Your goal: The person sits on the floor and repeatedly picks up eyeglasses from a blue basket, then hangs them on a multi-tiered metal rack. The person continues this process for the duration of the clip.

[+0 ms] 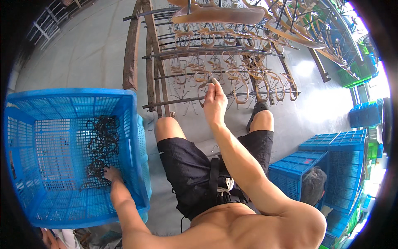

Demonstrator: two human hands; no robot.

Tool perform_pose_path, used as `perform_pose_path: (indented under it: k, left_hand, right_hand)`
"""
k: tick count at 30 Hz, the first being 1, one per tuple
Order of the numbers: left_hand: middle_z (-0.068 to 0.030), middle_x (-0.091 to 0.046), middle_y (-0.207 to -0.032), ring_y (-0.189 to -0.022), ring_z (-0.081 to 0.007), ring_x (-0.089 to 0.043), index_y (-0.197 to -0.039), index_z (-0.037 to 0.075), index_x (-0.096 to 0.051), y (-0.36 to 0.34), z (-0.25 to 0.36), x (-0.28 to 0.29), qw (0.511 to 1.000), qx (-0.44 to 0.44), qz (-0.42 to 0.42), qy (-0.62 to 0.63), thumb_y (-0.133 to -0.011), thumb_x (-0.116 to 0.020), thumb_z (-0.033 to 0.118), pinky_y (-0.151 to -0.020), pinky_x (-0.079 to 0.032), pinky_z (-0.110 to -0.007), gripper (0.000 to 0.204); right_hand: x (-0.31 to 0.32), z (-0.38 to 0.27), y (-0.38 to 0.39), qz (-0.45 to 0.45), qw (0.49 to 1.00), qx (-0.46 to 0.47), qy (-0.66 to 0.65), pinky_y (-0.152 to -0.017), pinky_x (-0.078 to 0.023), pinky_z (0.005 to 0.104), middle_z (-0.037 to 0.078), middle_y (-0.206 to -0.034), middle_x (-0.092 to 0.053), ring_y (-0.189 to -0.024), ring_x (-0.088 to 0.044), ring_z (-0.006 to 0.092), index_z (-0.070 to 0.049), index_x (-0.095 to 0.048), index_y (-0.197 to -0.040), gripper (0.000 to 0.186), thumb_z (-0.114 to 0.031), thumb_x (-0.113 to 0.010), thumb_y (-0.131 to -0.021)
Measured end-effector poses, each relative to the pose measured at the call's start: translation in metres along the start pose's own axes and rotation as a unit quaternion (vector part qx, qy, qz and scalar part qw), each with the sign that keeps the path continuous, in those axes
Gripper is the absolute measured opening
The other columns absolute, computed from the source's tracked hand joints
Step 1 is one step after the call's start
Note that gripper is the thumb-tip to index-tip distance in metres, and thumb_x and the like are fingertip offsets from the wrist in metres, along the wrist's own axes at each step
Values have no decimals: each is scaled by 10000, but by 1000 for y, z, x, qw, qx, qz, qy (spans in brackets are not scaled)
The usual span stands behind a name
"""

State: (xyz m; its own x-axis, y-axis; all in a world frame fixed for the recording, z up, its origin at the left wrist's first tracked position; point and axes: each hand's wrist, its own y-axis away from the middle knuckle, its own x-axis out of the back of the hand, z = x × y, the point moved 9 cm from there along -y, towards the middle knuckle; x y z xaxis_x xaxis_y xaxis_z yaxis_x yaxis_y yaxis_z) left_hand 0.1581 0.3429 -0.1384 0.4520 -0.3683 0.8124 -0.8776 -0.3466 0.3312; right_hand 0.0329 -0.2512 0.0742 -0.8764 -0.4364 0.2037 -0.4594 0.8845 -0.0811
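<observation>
My left hand [112,174] reaches into a blue mesh crate [131,116] at left, its fingers closed at a tangle of dark looped pieces [103,139]; exactly what they grip is too small to make out. My right hand [214,99] is raised at the near row of a rack of metal bars [178,102], fingers pressed together at a small pale piece [212,78], which I cannot identify. Around it, translucent tan loop-shaped pieces [241,89] hang among thin wires, with further rows behind.
Large tan pieces [217,15] hang on wires above and at upper right. Wooden posts [132,62] support the rack's left side. Stacked blue crates [344,159], one holding a dark bag [313,186], stand at right. My knees are below the rack. Another person's limb [52,238] shows at bottom left.
</observation>
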Motion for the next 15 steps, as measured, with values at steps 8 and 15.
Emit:
perform_pose_path:
  k: [8,15]
  left_hand:
    - [-168,-585,-1109,-999,-229,-577,-1170,176,-553,-6,-10,22,994,-72,7,-76,-835,-515,242,-777,-397,-384,344]
    - [-151,-654,-988,-961,-336,-605,-1025,39,-630,-16,-28,117,990,-24,48,129,-834,-536,259,-944,-387,-453,307]
  right_hand:
    - [14,-1,-6,30,998,11,52,-435,-355,287,58,-528,-454,-452,-388,114,-9,-568,-1083,269,-219,-476,-943]
    - [7,-3,-8,-21,999,-17,-22,-449,-369,267,29,-563,-482,-475,-409,97,5,-540,-1130,281,-188,-465,-939]
